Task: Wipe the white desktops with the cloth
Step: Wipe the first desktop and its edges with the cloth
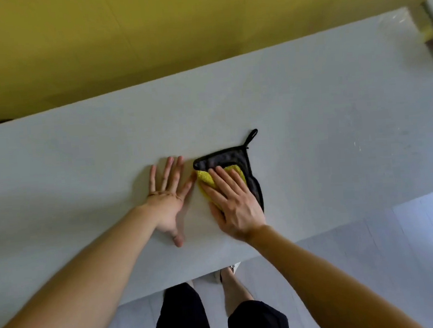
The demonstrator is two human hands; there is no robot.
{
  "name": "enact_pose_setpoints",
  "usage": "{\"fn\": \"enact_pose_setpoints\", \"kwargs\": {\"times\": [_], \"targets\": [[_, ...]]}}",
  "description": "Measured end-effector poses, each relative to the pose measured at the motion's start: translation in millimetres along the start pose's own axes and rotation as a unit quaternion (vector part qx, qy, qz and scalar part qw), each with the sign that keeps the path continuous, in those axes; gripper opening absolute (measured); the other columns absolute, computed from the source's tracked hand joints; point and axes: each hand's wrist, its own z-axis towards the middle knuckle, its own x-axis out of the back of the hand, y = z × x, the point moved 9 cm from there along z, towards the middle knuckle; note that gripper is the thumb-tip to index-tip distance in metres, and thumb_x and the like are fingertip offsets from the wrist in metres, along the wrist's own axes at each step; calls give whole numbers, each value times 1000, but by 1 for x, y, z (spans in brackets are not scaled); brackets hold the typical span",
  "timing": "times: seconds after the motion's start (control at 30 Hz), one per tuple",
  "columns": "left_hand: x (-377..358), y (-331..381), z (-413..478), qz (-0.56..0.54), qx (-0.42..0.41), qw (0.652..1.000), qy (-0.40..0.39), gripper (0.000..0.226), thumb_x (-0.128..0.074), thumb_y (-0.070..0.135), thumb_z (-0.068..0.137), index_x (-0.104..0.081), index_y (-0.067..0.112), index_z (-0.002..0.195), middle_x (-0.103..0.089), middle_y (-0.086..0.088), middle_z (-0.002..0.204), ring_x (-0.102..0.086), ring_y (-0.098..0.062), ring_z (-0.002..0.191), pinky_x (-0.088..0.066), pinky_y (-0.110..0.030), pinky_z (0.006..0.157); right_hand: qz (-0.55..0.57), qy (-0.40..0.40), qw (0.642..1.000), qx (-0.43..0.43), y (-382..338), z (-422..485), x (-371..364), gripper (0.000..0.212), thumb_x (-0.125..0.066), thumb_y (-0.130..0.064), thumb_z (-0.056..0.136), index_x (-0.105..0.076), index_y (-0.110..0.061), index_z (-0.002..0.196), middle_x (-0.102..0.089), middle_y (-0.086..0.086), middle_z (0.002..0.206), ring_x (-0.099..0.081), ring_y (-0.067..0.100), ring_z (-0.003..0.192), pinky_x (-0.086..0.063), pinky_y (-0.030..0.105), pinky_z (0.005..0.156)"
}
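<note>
Pressing a folded yellow-and-dark-grey microfibre cloth (229, 158) flat under the right hand (234, 205), fingers straight, toward the near edge of the long white tabletop (322, 122). Bracing with the left hand (168, 199), spread flat just beside it, empty. Probably mid-wipe; cannot tell wiped stretches from unwiped.

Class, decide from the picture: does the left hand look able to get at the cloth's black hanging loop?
Probably yes. The left hand lies flat beside the cloth, and bare desktop runs from it to the hanging loop; the right hand presses the cloth's near side, off that path.
</note>
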Motion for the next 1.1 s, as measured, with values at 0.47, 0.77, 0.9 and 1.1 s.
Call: {"fn": "enact_pose_setpoints", "kwargs": {"times": [0.47, 0.77, 0.9, 1.1], "targets": [[47, -68, -3, -146, 34, 971, 188, 180, -89, 89, 44, 24, 25, 169, 15, -17, 178, 16, -38, 167, -2, -66, 132, -36, 9, 999, -21, 17, 73, -1, 57, -54, -25, 110, -44, -16, 165, -36, 8, 174, -26, 33, 164, -21, 61, 130], [37, -103, 47, -210, 74, 974, 34, 184, -88, 86, 55, 59, 18, 143, 73, -10, 141, 63, -38, 137, 21, -78, 118, -61, -50, 995, 66, 103, 150, 21, 56, -54, -28, 110, -46, -19, 164, -34, 6, 175, -25, 29, 165, -24, 59, 131], [39, -103, 46, -215, 70, 974, 33, 183, -86, 86, 56, 61, 19, 141, 73, -11, 141, 64, -39, 137, 22, -78, 118, -92, 66, 978, -173, 156, 176, 46, 53, -49, -32, 110, -47, -25, 163, -34, 0, 175, -25, 26, 165, -20, 55, 132], [41, -100, 40, -216, 68, 974, 23, 184, -86, 87, 53, 56, 16, 146, 71, -16, 144, 63, -42, 137, 18, -81, 117, -15, -72, 994, 79, 6, 125, -20, 59, -60, -25, 108, -44, -17, 164, -33, 8, 175, -24, 32, 165, -21, 61, 131]]}}
